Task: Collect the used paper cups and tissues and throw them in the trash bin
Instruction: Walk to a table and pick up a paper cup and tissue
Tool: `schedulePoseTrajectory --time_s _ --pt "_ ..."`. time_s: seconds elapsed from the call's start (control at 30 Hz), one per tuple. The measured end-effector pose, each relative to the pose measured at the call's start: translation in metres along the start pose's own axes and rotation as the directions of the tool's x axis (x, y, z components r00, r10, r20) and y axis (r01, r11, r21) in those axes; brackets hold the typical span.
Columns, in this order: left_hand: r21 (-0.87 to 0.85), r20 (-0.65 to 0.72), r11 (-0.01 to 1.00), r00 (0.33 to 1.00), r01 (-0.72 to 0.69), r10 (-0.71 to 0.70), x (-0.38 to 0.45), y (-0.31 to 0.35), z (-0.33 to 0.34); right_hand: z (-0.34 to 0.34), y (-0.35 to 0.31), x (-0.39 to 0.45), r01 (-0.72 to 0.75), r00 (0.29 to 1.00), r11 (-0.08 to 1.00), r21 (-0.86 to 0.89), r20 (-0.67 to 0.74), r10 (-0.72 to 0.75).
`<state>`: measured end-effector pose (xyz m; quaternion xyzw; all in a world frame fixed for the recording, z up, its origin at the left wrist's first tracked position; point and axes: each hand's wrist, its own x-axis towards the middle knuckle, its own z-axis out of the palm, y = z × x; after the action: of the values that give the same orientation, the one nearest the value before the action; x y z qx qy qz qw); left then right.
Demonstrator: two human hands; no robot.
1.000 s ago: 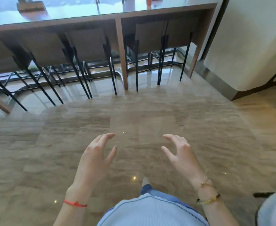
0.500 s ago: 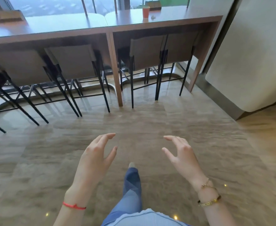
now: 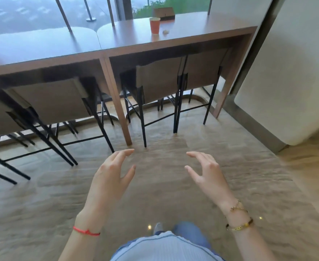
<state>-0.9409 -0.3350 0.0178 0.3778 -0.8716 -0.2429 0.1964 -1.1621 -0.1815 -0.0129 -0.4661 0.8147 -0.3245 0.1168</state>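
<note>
Hands first: your left hand (image 3: 110, 174) and right hand (image 3: 207, 176) hang in front of you over the floor (image 3: 173, 185), palms turned toward each other, fingers loosely spread and a little bent, each grip apart and holding nothing; a red string circles your left wrist and gold bracelets your right. Ahead stands the desk (image 3: 126, 46), a long brown top along the window; on its far right part an orange cup (image 3: 154, 25) stands upright, well apart from both hands; just right of the cup lies a small crumpled tissue (image 3: 166, 32), near it but not touching, too small to tell more; behind them, by the glass, sits a brown box (image 3: 164, 13). Under the desk, stools (image 3: 160, 80) with black legs are pushed in, two on the right of the middle leg and more on the left; to your right a pale wall (image 3: 286, 72) rises from the floor.
</note>
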Motion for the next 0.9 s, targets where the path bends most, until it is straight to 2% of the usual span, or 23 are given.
schedulePoseTrajectory --time_s 0.27,0.47,0.9 --pt "0.000 0.063 1.000 0.998 -0.022 0.022 0.146 -0.014 0.023 0.006 0.035 0.127 -0.083 0.996 0.996 0.018 -0.012 0.083" --pt "-0.014 0.054 1.000 0.998 -0.028 0.029 0.260 -0.020 0.049 0.007 0.070 0.248 -0.057 0.998 0.998 -0.006 -0.014 0.057" --pt "-0.007 -0.163 0.999 0.986 -0.042 0.040 0.544 0.005 0.073 -0.045 0.115 0.557 0.136 0.990 0.990 -0.023 -0.027 -0.136"
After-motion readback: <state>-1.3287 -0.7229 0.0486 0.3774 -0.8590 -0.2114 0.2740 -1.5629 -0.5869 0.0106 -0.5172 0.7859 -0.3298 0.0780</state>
